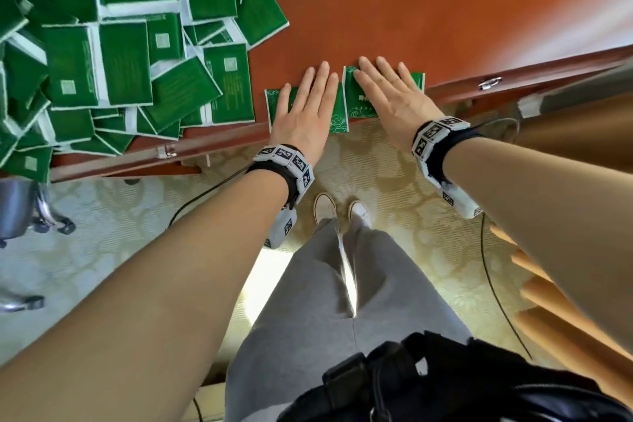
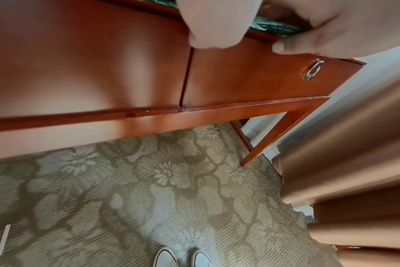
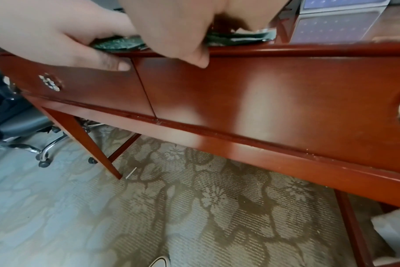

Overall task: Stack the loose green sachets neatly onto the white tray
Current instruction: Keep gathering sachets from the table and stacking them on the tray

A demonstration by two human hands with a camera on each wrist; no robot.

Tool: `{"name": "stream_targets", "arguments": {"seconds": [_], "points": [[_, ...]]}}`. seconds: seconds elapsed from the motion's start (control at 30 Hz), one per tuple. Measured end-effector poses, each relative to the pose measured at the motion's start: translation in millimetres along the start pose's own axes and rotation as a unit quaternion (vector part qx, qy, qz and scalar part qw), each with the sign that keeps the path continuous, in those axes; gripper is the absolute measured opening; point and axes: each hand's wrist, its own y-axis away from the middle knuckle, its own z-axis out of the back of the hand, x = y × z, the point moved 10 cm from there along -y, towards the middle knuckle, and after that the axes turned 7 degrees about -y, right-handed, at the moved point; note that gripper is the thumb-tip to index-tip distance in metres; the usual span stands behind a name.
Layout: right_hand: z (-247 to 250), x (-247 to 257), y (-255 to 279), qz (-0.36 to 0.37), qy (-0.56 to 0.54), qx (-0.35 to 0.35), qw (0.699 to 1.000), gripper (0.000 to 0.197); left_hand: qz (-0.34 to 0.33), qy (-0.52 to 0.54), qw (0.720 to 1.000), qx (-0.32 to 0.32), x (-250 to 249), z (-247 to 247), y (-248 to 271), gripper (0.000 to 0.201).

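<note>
Both hands lie flat with fingers straight: the left hand (image 1: 303, 113) presses one green sachet (image 1: 337, 113), the right hand (image 1: 394, 98) another (image 1: 416, 79), side by side at the surface's (image 1: 445, 10) near edge. To stack neatly, slide one squarely over the other, edges matched. Two sachets here; the heap (image 1: 120, 55) at the far left is too many to count. No white tray shows.
</note>
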Motion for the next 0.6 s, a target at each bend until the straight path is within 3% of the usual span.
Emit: {"name": "stream_targets", "arguments": {"seconds": [0.13, 0.27, 0.4, 0.6], "points": [[7.2, 11.2, 13.8, 0.014, 0.024, 0.035, 0.999, 0.082, -0.016, -0.005, 0.999, 0.038, 1.8, 10.2, 11.7, 0.089], [55.6, 18.7, 26.8, 0.007, 0.055, 0.034, 0.998, 0.083, 0.000, -0.036, 0.999, 0.034, 19.9, 54.6, 20.5, 0.085], [163.2, 36.2, 19.3, 0.012, 0.082, -0.038, 0.996, 0.083, 0.052, -0.054, 0.997, -0.032, 68.2, 168.0, 14.5, 0.078], [370.6, 103.0, 26.4, 0.043, 0.109, -0.199, 0.973, 0.075, 0.112, -0.054, 0.986, -0.116, 141.4, 373.5, 44.3, 0.075]]}}
